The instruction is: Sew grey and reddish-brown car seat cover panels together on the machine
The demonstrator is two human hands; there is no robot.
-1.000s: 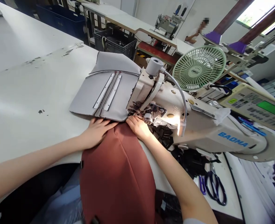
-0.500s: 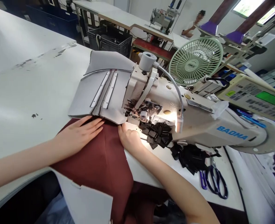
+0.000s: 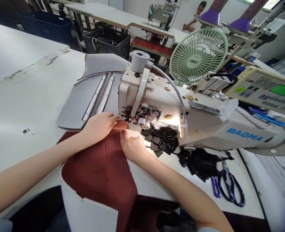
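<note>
Gathering the edge of the maroon fabric (image 3: 91, 170) near the needle area of the BAOMA sewing machine (image 3: 205, 129), both hands work close together. The left hand (image 3: 101, 127) reaches over the cloth, its grip closed on a small folded flap between thumb and fingers. The right hand (image 3: 134, 146) is just beside it, its grip pinching the fabric's edge at the fingertips, the other fingers curled in. The maroon fabric drapes from there over the front of the worktop (image 3: 23, 106), with a pale underside turned up at its lower end. Beyond it, a grey panel (image 3: 69, 106) lies flat, bearing two white strips (image 3: 94, 96) along a central seam.

A lit gooseneck lamp (image 3: 184, 129) shines below the machine's arm, near a heap of small black pieces (image 3: 160, 141). More black scraps (image 3: 200, 164) lie to the right, then purple thread snips (image 3: 215, 187) and dark-handled scissors (image 3: 230, 187). Behind the machine stand a green fan (image 3: 195, 58) and a control panel (image 3: 265, 90) with a green display. Farther back, a person (image 3: 190, 24) is near another sewing machine (image 3: 161, 15).
</note>
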